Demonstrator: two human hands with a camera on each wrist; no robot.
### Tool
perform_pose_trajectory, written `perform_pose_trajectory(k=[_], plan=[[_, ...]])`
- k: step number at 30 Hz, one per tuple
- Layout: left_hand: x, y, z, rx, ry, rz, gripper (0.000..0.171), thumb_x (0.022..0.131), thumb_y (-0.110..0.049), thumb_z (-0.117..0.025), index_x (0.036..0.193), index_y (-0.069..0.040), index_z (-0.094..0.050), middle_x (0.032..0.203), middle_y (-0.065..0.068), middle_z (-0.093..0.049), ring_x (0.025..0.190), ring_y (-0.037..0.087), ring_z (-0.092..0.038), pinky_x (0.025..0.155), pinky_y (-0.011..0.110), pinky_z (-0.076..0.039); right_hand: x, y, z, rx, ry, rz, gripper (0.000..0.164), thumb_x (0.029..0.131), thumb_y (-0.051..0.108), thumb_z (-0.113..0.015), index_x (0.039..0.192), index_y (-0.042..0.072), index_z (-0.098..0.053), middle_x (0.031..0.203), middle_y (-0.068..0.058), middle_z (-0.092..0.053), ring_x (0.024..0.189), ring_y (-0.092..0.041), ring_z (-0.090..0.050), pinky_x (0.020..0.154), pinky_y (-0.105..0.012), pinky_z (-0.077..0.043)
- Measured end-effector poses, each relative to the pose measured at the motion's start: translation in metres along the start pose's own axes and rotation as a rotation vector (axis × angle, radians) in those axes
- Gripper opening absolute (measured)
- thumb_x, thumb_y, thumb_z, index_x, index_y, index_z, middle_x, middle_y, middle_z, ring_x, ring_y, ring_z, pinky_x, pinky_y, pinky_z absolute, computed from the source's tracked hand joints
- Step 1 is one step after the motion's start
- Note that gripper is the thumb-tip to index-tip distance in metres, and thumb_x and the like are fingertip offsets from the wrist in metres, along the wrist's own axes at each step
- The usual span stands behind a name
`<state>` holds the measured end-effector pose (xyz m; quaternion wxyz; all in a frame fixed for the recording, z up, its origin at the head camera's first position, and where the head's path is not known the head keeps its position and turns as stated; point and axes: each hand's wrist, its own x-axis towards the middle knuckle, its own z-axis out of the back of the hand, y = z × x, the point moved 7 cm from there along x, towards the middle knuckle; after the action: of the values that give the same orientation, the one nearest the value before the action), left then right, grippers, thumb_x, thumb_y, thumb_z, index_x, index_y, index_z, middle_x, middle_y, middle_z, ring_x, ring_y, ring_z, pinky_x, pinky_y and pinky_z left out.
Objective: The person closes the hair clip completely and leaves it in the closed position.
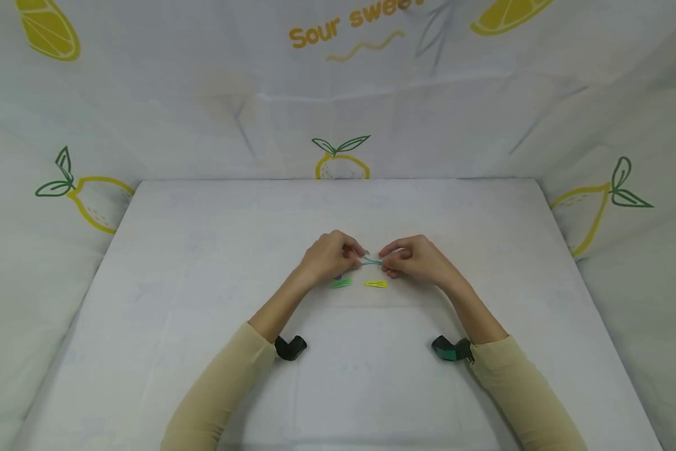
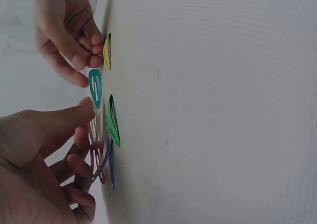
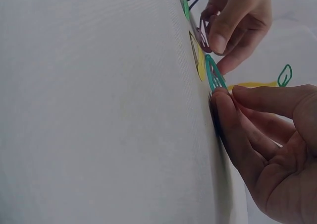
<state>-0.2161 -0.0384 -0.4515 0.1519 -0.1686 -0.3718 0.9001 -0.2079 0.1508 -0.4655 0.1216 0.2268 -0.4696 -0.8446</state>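
In the head view, a teal snap hair clip lies between the two hands, its two arms spread apart. My right hand pinches its right end between thumb and fingers, also seen in the right wrist view. The thumb and fingertips of my left hand hold the left end; the exact contact is partly hidden. Close below the hands a green hair clip and a yellow hair clip rest on the table. A purple hair clip shows partly beneath the left hand.
The left wrist view shows a pinkish hair clip and a pale one beyond the left fingers. A white cloth covers the table. Lemon-printed white cloth hangs behind and at both sides.
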Motion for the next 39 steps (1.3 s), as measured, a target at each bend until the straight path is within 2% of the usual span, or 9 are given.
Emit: perform_pose_trajectory(k=[4,11,18,24,28,39], plan=[[0.005,0.005,-0.001,-0.013,0.02,0.0,0.022,0.094,-0.018,-0.086,0.115,-0.013,-0.085,0.071,-0.004,-0.06,0.057,0.007,-0.048,0.056,0.022,-0.036,0.001,-0.001,0.0,0.0,0.003,-0.002,0.027,0.103,0.011,-0.07,0.125,-0.004,-0.075,0.101,-0.018,-0.084,0.08,-0.013,-0.079,0.078,-0.018,-0.057],[0.011,0.013,-0.005,-0.072,0.034,0.018,0.024,0.092,-0.017,-0.088,0.115,-0.013,-0.086,0.068,-0.004,-0.058,0.051,0.007,-0.047,0.053,0.021,-0.036,0.002,-0.005,0.0,0.006,0.0,-0.013,0.027,0.103,0.012,-0.071,0.124,-0.004,-0.076,0.099,-0.017,-0.084,0.079,-0.012,-0.078,0.078,-0.018,-0.058],[0.014,0.014,-0.008,-0.081,0.04,0.009,0.026,0.089,-0.018,-0.091,0.114,-0.013,-0.086,0.065,-0.004,-0.057,0.053,0.007,-0.045,0.054,0.022,-0.033,0.004,-0.007,-0.001,0.018,-0.004,-0.038,0.024,0.103,0.009,-0.069,0.12,-0.006,-0.077,0.103,-0.018,-0.084,0.08,-0.011,-0.078,0.076,-0.019,-0.061],[0.015,0.014,-0.008,-0.073,0.03,0.004,0.022,0.09,-0.018,-0.09,0.111,-0.013,-0.087,0.066,-0.005,-0.059,0.055,0.006,-0.045,0.055,0.022,-0.033,0.005,-0.006,-0.002,-0.002,-0.009,-0.034,0.022,0.103,0.007,-0.067,0.115,-0.006,-0.079,0.101,-0.017,-0.084,0.08,-0.01,-0.078,0.075,-0.02,-0.061],[0.013,0.013,-0.008,-0.057,0.014,0.004,0.019,0.092,-0.019,-0.088,0.111,-0.014,-0.087,0.068,-0.004,-0.061,0.055,0.006,-0.046,0.054,0.022,-0.034,0.006,-0.007,-0.002,-0.007,-0.017,-0.037,0.021,0.103,0.006,-0.067,0.114,-0.006,-0.08,0.101,-0.017,-0.084,0.081,-0.012,-0.078,0.075,-0.021,-0.062],[0.011,0.006,-0.008,0.078,-0.05,-0.031,0.014,0.095,-0.023,-0.086,0.107,-0.017,-0.088,0.068,-0.005,-0.065,0.058,0.006,-0.049,0.055,0.023,-0.034,0.004,-0.009,0.0,0.006,-0.063,-0.043,0.023,0.101,0.013,-0.074,0.117,-0.003,-0.08,0.105,-0.017,-0.085,0.084,-0.014,-0.081,0.077,-0.017,-0.058]])
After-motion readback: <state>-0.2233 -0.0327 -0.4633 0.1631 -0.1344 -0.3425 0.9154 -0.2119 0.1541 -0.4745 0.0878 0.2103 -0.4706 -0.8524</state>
